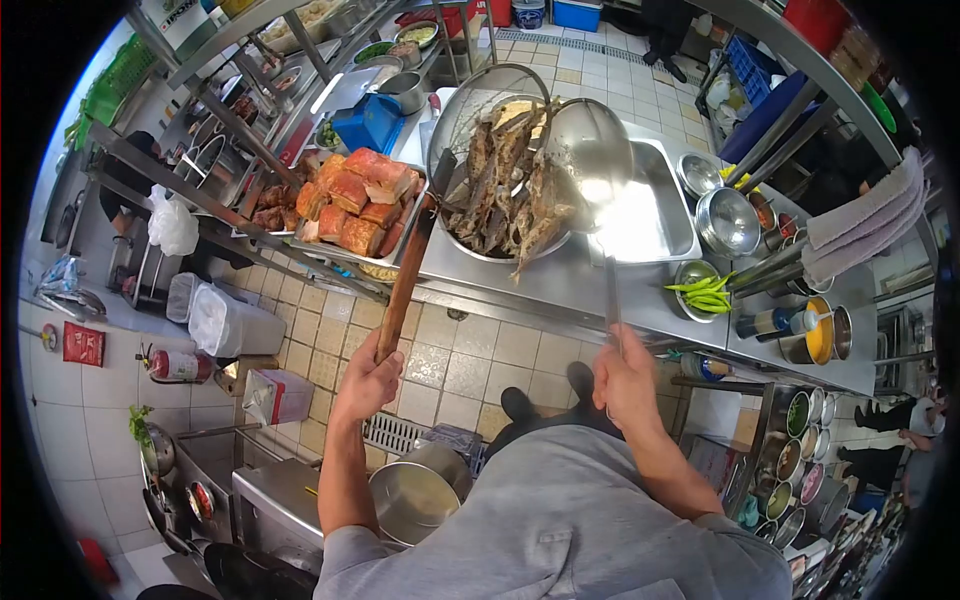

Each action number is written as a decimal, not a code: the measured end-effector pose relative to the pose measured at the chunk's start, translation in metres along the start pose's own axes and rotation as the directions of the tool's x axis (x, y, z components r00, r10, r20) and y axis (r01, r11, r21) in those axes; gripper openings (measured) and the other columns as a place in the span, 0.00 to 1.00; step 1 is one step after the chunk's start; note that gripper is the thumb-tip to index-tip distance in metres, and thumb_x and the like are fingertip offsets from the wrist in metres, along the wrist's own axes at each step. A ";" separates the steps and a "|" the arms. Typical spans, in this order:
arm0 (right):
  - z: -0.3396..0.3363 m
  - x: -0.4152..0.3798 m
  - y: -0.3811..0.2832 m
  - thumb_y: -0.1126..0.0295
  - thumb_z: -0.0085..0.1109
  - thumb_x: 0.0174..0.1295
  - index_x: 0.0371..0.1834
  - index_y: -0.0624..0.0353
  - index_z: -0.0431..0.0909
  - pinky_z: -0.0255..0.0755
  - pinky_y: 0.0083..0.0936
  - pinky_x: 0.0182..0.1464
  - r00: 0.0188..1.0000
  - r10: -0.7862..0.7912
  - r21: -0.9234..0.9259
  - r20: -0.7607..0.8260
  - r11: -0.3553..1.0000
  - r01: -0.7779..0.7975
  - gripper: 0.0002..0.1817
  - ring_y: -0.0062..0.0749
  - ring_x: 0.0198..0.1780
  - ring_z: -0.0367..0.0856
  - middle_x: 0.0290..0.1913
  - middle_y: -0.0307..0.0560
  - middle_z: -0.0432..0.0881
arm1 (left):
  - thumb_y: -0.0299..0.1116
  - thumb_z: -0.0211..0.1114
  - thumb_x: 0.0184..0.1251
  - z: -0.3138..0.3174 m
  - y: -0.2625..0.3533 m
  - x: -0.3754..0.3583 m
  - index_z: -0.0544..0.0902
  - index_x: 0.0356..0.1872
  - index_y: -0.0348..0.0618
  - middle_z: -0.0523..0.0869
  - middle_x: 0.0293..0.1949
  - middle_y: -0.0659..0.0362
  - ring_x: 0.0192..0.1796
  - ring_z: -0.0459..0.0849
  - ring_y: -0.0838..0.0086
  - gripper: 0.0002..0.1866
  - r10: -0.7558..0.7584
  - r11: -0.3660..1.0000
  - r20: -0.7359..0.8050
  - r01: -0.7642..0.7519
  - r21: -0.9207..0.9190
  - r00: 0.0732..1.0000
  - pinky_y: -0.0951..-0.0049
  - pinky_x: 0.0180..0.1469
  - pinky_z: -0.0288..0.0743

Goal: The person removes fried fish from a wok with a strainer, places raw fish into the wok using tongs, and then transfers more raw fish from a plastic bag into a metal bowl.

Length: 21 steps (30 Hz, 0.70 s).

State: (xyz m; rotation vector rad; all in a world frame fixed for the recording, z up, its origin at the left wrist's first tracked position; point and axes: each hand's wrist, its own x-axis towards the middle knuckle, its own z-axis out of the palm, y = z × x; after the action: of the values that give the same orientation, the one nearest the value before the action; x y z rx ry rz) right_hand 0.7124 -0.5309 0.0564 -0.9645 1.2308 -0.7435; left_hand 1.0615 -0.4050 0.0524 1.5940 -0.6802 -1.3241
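Observation:
My left hand [372,378] is closed around the wooden handle [405,285] of a large wire strainer [462,115], whose round mesh head is over the steel counter [480,290]. Browned, fried-looking whole fish [510,175] are heaped at the strainer, above a round metal bowl [490,252]. My right hand [622,375] grips the long metal handle of a big round ladle [590,150]. The ladle's shiny head rests against the right side of the fish. One fish tail hangs over the front of the bowl.
Left of the fish stands a tray of browned meat chunks [360,200]. An oblong steel pan [660,200] and nested metal bowls [728,220] are on the right, with green chillies [705,292] in a small bowl. A large pot [420,495] stands low by my left side.

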 end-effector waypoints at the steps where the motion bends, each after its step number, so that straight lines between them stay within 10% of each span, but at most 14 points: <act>1: 0.001 0.001 0.000 0.73 0.47 0.74 0.75 0.66 0.59 0.61 0.23 0.13 1.000 -0.004 -0.012 0.004 1.000 0.004 0.27 0.20 0.13 0.66 0.24 0.39 0.72 | 0.27 0.57 0.75 -0.003 0.002 -0.004 0.70 0.65 0.44 0.70 0.26 0.69 0.19 0.65 0.86 0.20 0.009 1.000 -0.005 -0.009 0.017 1.000 0.81 0.18 0.58; 21: 0.000 0.009 0.000 0.73 0.47 0.71 0.74 0.69 0.61 0.61 0.24 0.14 1.000 -0.003 -0.039 -0.029 0.999 0.002 0.28 0.22 0.12 0.66 0.22 0.39 0.72 | 0.25 0.58 0.73 -0.027 0.042 -0.020 0.73 0.65 0.41 0.70 0.22 0.69 0.17 0.64 0.86 0.21 -0.021 0.989 -0.052 0.028 0.146 0.998 0.81 0.17 0.57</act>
State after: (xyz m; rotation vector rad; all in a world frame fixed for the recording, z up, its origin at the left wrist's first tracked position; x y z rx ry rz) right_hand 0.7138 -0.5387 0.0527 -0.9908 1.2732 -0.7400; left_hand 1.0877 -0.3976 0.0984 1.7524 -0.7430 -1.2718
